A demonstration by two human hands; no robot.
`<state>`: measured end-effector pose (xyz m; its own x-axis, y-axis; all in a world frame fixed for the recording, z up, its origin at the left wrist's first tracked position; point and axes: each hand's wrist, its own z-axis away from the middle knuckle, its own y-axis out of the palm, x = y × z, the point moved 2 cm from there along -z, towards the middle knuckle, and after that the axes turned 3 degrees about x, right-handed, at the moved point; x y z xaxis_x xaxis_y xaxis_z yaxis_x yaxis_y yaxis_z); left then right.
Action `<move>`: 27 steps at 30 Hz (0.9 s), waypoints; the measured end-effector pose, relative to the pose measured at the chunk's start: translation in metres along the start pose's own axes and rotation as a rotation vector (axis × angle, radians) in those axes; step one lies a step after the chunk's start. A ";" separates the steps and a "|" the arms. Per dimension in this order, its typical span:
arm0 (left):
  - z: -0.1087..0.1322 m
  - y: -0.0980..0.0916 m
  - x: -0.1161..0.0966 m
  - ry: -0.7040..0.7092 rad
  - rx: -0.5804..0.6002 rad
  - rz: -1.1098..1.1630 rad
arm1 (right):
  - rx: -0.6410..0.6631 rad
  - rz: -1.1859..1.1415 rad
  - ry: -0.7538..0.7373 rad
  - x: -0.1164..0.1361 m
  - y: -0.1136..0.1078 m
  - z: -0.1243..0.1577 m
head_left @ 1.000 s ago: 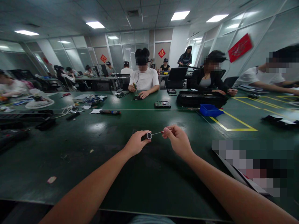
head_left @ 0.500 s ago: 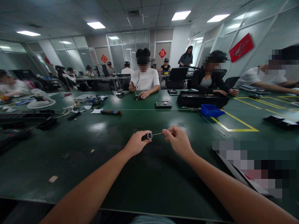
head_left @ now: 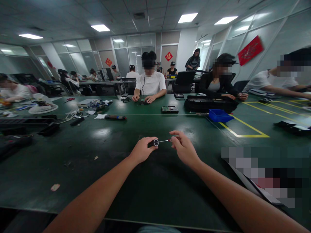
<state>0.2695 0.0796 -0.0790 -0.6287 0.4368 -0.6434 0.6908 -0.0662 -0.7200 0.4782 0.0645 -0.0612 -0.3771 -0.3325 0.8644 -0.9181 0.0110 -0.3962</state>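
Observation:
Close to the middle of the view, my left hand (head_left: 142,149) grips a small dark cylinder (head_left: 155,142) with a silver ring round its end face. The ringed end points towards me and to the right; fingers hide the rest. My right hand (head_left: 184,148) holds a thin screwdriver (head_left: 164,140) by its handle, which has a red part at the front. Its slim metal shaft runs left to the ringed end. Whether the tip sits in a screw is too small to tell. My right index finger is raised off the handle.
Under my hands is a dark green table (head_left: 145,187). A hard drive (head_left: 169,109), a blue tray (head_left: 220,115) and a long black housing (head_left: 211,103) lie beyond. A pen-like tool (head_left: 115,117) and a white fan cover (head_left: 43,108) are left. Co-workers sit opposite.
My right index finger has lifted and straightened away from the screwdriver handle, and the right hand has shifted slightly. My left hand and the cylinder stay nearly still. The co-worker opposite has lowered a hand.

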 end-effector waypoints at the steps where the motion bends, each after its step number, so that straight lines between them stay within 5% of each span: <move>1: 0.000 0.000 0.000 -0.005 -0.002 0.002 | 0.014 0.000 -0.015 0.001 0.000 0.001; 7: 0.000 0.000 0.002 0.000 -0.008 0.015 | -0.002 -0.002 -0.031 0.000 0.002 0.001; 15: -0.001 0.001 0.003 -0.004 -0.025 0.023 | -0.049 -0.307 0.024 -0.003 0.004 -0.004; 24: -0.002 0.000 0.002 0.062 -0.024 0.018 | -0.166 -0.743 0.295 -0.014 0.013 -0.006; 27: -0.002 -0.001 -0.001 0.081 -0.003 -0.012 | -0.117 -0.866 0.462 -0.015 0.012 -0.007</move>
<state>0.2697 0.0810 -0.0770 -0.6063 0.5085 -0.6113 0.6845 -0.0575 -0.7268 0.4717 0.0762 -0.0771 0.4429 0.1311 0.8869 -0.8963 0.0396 0.4417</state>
